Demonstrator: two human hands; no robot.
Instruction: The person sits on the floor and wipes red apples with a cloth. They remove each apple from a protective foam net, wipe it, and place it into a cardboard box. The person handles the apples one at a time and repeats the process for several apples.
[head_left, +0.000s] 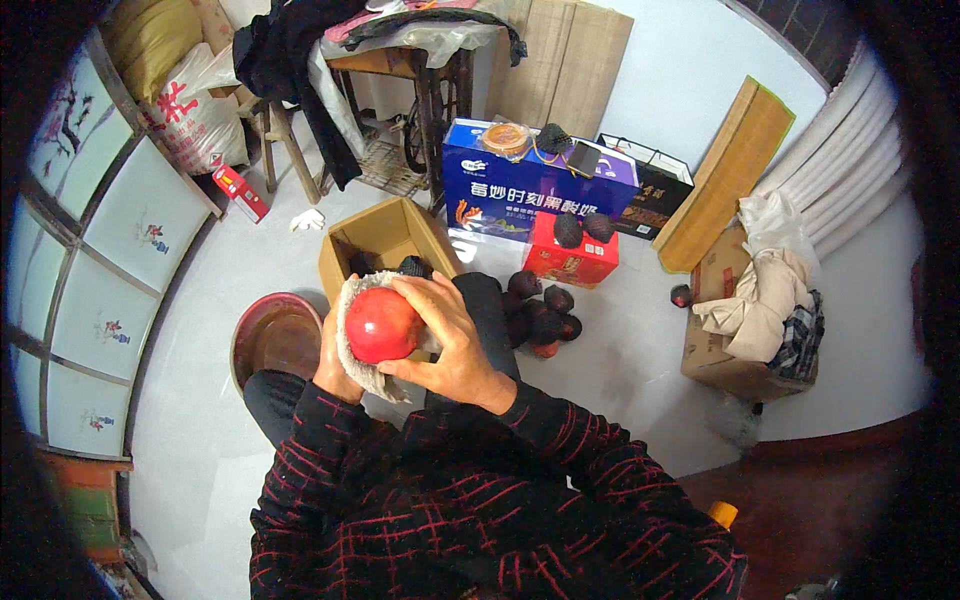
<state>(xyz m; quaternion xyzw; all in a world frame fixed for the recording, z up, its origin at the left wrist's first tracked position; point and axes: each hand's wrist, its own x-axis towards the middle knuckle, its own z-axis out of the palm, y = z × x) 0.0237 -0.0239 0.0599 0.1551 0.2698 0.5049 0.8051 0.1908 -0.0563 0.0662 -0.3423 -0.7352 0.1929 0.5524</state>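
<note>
A glossy red apple (381, 326) is held in front of my lap. My left hand (337, 371) cups it from the left and below through a pale, rough cloth (377, 381); most of the left fingers are hidden by the cloth. From the right, my right hand (454, 330) grips the same apple, thumb low and fingers across its upper side. Just beyond my hands stands an open cardboard box (397, 229), with a fruit in dark foam netting (414, 266) partly visible inside. A reddish basin (244, 337) sits by my left knee.
Several dark-netted fruits (544, 322) lie on the floor right of my knee. Behind them, a red box (570, 266) carries two more, before a blue carton (517, 187). A cloth-topped cardboard box (709, 360) stands right; a treadle table (382, 64) stands behind.
</note>
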